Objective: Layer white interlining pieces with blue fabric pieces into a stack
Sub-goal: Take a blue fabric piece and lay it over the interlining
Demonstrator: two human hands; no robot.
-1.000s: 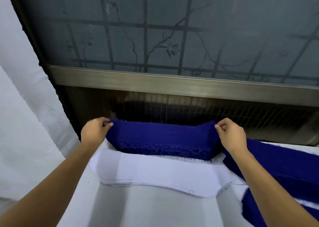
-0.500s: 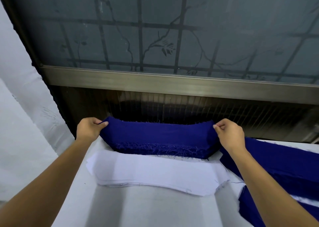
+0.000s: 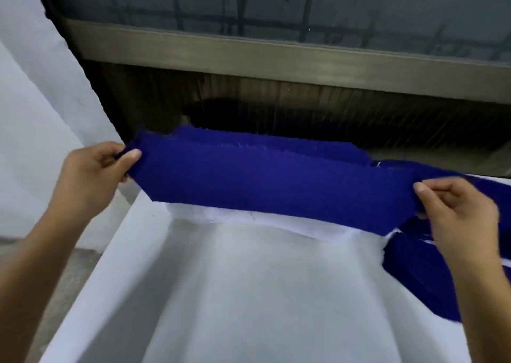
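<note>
Blue piece (image 3: 271, 185) drawn nearer, hands (image 3: 91, 177) (image 3: 459, 219) pinching ends — taut

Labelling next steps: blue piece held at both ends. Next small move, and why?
Probably lower the blue piece flat onto the white piece, edges matched. The left hand and right hand pinch its ends, and it hangs over the white piece, whose near edge shows below it.

The blue fabric piece (image 3: 271, 185) is now off the far blue stack (image 3: 318, 144) and drawn nearer, covering most of the white interlining (image 3: 249, 218). The left hand (image 3: 94, 174) and right hand (image 3: 459, 219) now pinch its ends.
</note>
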